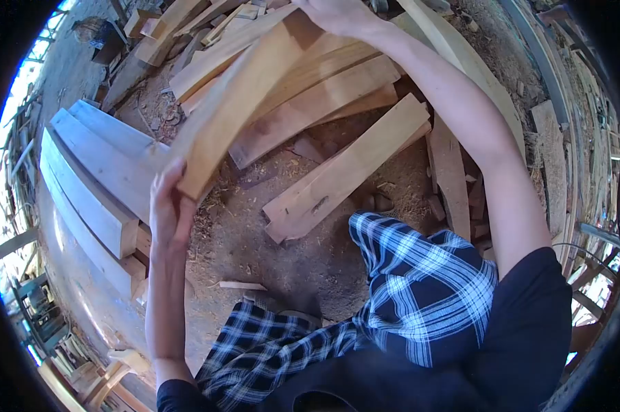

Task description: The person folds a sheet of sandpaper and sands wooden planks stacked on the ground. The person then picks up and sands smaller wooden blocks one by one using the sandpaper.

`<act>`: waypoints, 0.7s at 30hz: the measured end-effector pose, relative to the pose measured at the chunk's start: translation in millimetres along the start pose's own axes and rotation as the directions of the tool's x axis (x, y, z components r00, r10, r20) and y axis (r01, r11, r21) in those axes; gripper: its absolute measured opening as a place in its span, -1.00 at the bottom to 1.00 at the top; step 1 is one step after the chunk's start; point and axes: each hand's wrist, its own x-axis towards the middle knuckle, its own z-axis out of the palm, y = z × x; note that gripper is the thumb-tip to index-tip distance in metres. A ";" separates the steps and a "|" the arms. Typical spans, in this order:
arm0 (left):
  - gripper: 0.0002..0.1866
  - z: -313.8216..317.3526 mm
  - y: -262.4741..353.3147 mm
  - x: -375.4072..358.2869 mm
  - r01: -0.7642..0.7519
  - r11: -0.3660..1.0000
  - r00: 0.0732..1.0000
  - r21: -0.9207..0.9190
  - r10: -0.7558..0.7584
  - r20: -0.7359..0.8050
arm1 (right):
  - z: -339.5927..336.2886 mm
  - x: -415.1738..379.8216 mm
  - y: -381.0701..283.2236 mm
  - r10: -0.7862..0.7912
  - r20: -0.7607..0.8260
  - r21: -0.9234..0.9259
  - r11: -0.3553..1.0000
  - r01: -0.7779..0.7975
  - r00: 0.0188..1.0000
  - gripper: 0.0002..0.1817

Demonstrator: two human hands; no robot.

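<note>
I'm crouching over a dirt floor point(282, 254) dusted with sawdust, in what looks like an open timber yard, daylight glaring at the left edge. Nearest to me, my knees in checked trousers point(406, 288) are filling the lower frame, and a thin sliver of wood point(241, 285) is lying on the dirt just ahead of them.

My left hand point(167, 213) is gripping the near end of a long pale plank point(244, 96), fingers wrapped around its end with the thumb pressing on the face. The plank is running tilted up and away from me, off the ground, over the pile. My right hand point(337, 14) is holding the far end at the top of the frame; it's partly cut off, so I cannot tell how its fingers are set.

Under the plank, loose boards point(344, 172) are lying crisscrossed on the dirt, one thick piece pointing toward my knee. To my left, a stack of heavy curved beams point(90, 185) is sitting close beside my left hand. Farther off, more offcuts point(186, 27) are heaping up beyond the plank, and long strips point(550, 130) are lining the right side.
</note>
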 end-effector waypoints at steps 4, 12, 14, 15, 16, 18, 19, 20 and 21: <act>-0.38 14.7 -13.0 -30.2 0.294 0.923 0.951 -0.247 -0.257 0.171 | -9.6 -15.3 28.6 -0.138 -0.280 -0.019 0.990 0.138 0.950 -0.69; -0.36 37.4 -82.3 -61.2 0.475 0.872 0.846 -0.116 -0.417 0.332 | -38.4 -30.5 21.0 0.026 -0.235 0.029 0.999 -0.020 0.972 -0.65; -0.36 32.0 -104.4 -65.9 0.535 0.833 0.816 -0.140 -0.468 0.339 | -28.2 -35.7 28.2 -0.034 -0.219 0.033 0.999 0.042 0.975 -0.65; -0.36 30.6 -111.1 -68.4 0.536 0.833 0.816 -0.140 -0.468 0.340 | -25.3 -38.3 30.0 -0.092 -0.204 0.039 0.994 0.102 0.975 -0.64; -0.36 30.0 -116.1 -70.1 0.558 0.810 0.807 -0.178 -0.481 0.343 | -23.2 -40.5 32.2 -0.025 -0.097 0.023 0.999 0.027 0.995 -0.63; -0.36 29.3 -117.1 -71.5 0.578 0.786 0.800 -0.219 -0.494 0.339 | -4.7 -45.2 41.9 -0.085 -0.126 -0.027 0.996 0.082 0.988 -0.64; -0.36 29.4 -114.9 -69.2 0.560 0.806 0.809 -0.193 -0.481 0.337 | 2.6 -45.7 47.9 -0.148 -0.156 -0.081 0.987 0.137 0.977 -0.65; -0.37 29.1 -113.1 -67.7 0.539 0.825 0.819 -0.168 -0.467 0.335 | 3.0 -47.3 50.2 -0.136 -0.122 -0.071 0.989 0.128 0.983 -0.60; -0.37 28.3 -113.3 -66.9 0.531 0.829 0.825 -0.174 -0.460 0.328 | 4.8 -48.7 51.3 -0.147 -0.123 -0.067 0.988 0.140 0.981 -0.60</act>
